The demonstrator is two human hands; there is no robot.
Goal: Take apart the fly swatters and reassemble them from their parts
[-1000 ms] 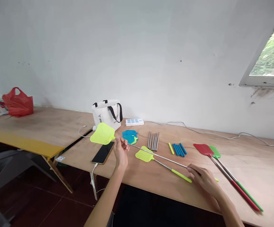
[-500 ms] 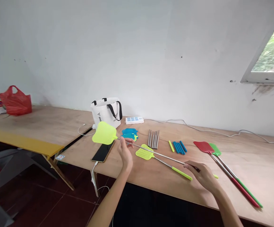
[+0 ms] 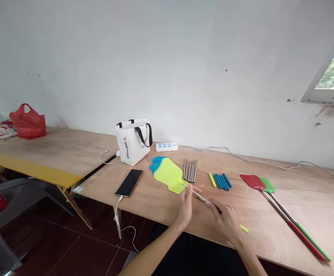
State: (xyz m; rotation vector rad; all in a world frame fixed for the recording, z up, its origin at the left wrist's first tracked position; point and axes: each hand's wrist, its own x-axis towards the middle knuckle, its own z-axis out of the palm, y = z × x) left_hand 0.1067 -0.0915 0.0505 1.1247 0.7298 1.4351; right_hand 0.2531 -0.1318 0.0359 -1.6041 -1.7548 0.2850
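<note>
Both my hands hold one yellow-green fly swatter (image 3: 167,172) over the wooden table (image 3: 285,222). My left hand (image 3: 187,205) pinches its metal rod just behind the mesh head. My right hand (image 3: 226,220) grips the rod nearer the yellow handle tip, which sticks out past my wrist. The rod between my hands looks much shorter than before. A second yellow-green swatter lies on the table under the held head and is mostly hidden. Blue swatter heads (image 3: 154,163) peek out behind it.
Several metal rods (image 3: 190,170), a yellow and several blue handle sleeves (image 3: 221,180), and a red (image 3: 282,214) and a green swatter (image 3: 296,224) lie on the table. A phone (image 3: 129,183), white bag (image 3: 134,141) and power strip (image 3: 167,147) sit left; a red bag (image 3: 28,121) is far left.
My hands have come together, the left moving right along the rod. The swatter's head has swung right and now sits over the second swatter. The rod has shortened.
</note>
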